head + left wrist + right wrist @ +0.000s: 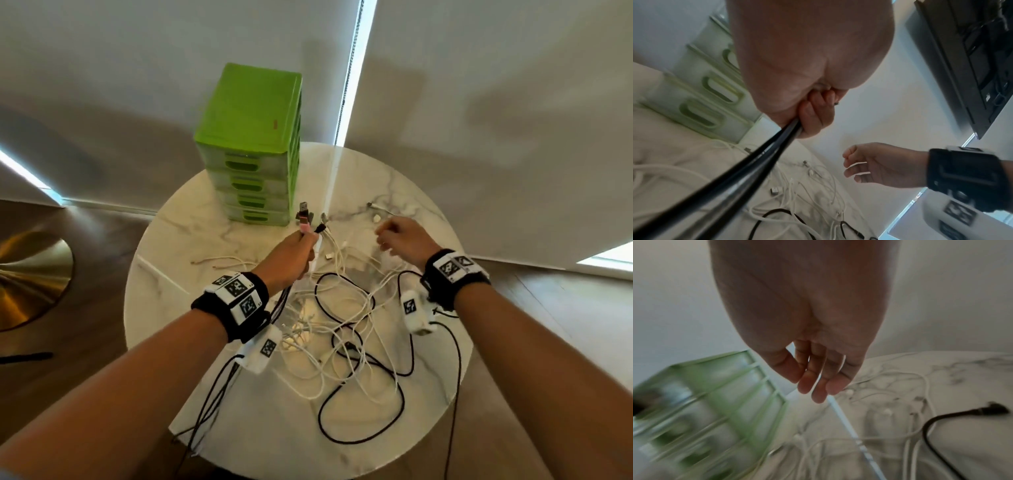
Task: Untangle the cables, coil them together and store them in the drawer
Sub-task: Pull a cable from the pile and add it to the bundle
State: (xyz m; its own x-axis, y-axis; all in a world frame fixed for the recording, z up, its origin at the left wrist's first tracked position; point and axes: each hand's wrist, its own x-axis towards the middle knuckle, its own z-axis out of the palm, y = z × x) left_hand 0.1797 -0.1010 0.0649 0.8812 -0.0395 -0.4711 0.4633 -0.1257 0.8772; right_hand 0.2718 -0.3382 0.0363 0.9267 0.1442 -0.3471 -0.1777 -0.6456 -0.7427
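A tangle of white and black cables (346,329) lies across the round marble table (411,428). My left hand (294,253) is raised over it and grips a bundle of black cables (748,170). Their plug ends (306,219) stick up out of my fist, just in front of the green drawer unit (253,144), whose drawers are closed. To the right, my right hand (400,240) hovers with relaxed fingers (813,369) over white cables (890,394) and holds nothing. A black cable end (941,418) lies on the table near it.
The drawer unit stands at the table's far left edge, against white blinds. A brass-coloured round object (30,277) and a dark stick (25,358) lie on the wooden floor at the left. Thin black leads hang from both wrist bands.
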